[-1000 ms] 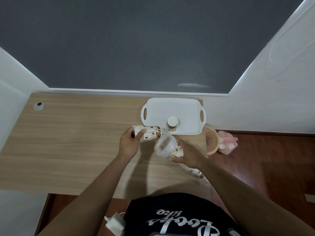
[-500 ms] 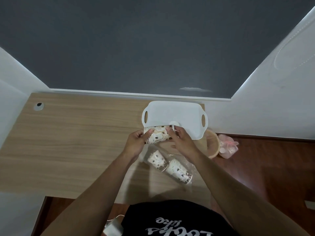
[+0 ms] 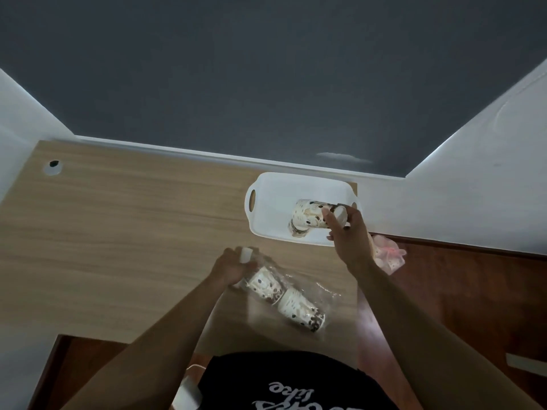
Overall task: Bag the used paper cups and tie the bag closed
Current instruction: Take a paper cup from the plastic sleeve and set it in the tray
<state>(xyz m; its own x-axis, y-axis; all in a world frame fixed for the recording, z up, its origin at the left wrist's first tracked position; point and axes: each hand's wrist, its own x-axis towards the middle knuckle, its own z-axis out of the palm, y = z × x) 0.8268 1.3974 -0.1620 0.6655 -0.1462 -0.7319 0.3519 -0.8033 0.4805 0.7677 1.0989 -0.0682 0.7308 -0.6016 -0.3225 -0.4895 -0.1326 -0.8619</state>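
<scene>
A clear plastic bag (image 3: 313, 291) lies on the wooden desk (image 3: 133, 232) in front of me, with two patterned paper cups (image 3: 266, 287) (image 3: 302, 312) inside it. My left hand (image 3: 232, 267) is closed on the bag's open end at its left. My right hand (image 3: 346, 232) holds another patterned paper cup (image 3: 309, 213) sideways above the white tray (image 3: 266, 208). Just below that cup, a small brownish object (image 3: 296, 230) stands in the tray, partly hidden.
The tray sits at the desk's back right corner, close to the desk's right edge. A pink bag (image 3: 390, 255) lies on the wooden floor (image 3: 458, 291) beyond that edge. A cable hole (image 3: 53, 167) is at the desk's far left. Walls close in behind and on both sides.
Both hands held one cup at the tray's front edge. Now my right hand has carried a cup up over the tray, and my left hand has dropped to the bag's open end.
</scene>
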